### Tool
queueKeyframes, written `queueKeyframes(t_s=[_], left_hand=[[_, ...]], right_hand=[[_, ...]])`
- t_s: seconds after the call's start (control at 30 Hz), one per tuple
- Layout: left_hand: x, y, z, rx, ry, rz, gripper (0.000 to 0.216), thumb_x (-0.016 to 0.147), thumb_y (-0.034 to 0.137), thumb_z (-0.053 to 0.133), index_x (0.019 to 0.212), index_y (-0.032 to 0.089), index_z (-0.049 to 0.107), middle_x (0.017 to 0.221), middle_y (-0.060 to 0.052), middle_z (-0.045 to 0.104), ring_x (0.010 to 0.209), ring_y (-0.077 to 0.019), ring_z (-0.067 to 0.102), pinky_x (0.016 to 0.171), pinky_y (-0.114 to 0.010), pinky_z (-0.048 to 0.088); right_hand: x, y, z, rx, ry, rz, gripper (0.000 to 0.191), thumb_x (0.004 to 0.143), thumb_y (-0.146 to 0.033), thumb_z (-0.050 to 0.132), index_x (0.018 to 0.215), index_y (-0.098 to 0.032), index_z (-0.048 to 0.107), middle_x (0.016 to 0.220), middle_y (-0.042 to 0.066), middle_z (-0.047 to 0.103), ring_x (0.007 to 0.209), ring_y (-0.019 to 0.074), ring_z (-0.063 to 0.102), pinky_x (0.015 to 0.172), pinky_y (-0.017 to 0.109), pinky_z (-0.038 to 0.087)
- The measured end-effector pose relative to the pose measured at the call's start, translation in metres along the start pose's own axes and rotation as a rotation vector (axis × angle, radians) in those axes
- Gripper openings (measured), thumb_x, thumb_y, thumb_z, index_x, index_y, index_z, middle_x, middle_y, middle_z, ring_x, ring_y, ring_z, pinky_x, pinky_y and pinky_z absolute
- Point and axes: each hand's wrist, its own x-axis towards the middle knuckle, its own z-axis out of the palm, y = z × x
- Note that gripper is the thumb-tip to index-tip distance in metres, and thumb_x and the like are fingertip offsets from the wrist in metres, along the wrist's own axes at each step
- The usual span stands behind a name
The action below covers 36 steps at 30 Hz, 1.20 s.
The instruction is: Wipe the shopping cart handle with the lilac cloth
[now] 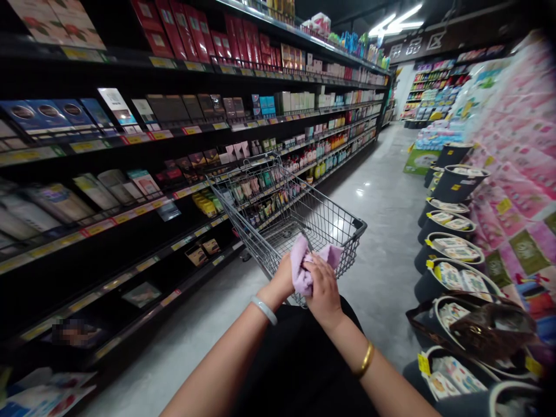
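A light purple cloth (299,263) is bunched between my two hands at the near end of a wire shopping cart (347,223). My left hand (283,278), below a pale bangle, is closed round the cloth's left side. From the right, my right hand (322,286) presses its curled fingers into the cloth; a gold bangle sits on that forearm. Whatever part of the cart lies under the cloth is hidden. Wire mesh and the bare basket floor show beyond my hands.
Long shelves (130,139) of boxes and bottles line the left side. On the right stands a row of dark buckets (452,249) holding packets, with a brown handbag (490,327) on top, beside stacked pink packs (512,174). A grey floor (369,174) runs down the aisle.
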Motion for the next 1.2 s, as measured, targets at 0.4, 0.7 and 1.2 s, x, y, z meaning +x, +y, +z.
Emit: queueKeyframes(t_s=[0.4, 0.7, 1.2], left_hand=[[-0.017, -0.041, -0.034, 0.254, -0.024, 0.036, 0.024, 0.089, 0.024, 0.055, 0.107, 0.025, 0.070, 0.120, -0.004, 0.067, 0.124, -0.0219, 0.051, 0.121, -0.052, -0.001], [0.027, -0.028, -0.017, 0.322, -0.047, 0.050, 0.012, 0.088, 0.028, 0.061, 0.083, 0.023, 0.071, 0.084, -0.001, 0.066, 0.093, -0.0187, 0.058, 0.117, -0.047, 0.018], [0.085, 0.040, 0.043, 0.328, 0.008, -0.023, 0.025, 0.095, 0.030, 0.049, 0.089, 0.018, 0.071, 0.089, -0.009, 0.067, 0.095, -0.0243, 0.055, 0.096, -0.045, 0.032]], right_hand=[[0.010, 0.043, -0.006, -0.080, -0.217, -0.210, 0.032, 0.085, -0.011, 0.049, 0.113, -0.017, 0.064, 0.115, 0.013, 0.062, 0.113, 0.0256, 0.053, 0.101, 0.045, 0.046], [0.024, 0.108, -0.024, -0.104, -0.216, -0.289, 0.034, 0.083, -0.011, 0.052, 0.114, -0.017, 0.064, 0.118, 0.014, 0.062, 0.117, 0.0254, 0.054, 0.104, 0.046, 0.047], [0.064, 0.132, -0.075, -0.350, -0.441, 0.151, 0.043, 0.069, -0.001, 0.047, 0.103, -0.022, 0.064, 0.107, 0.006, 0.068, 0.105, 0.0223, 0.058, 0.097, 0.038, 0.043]])
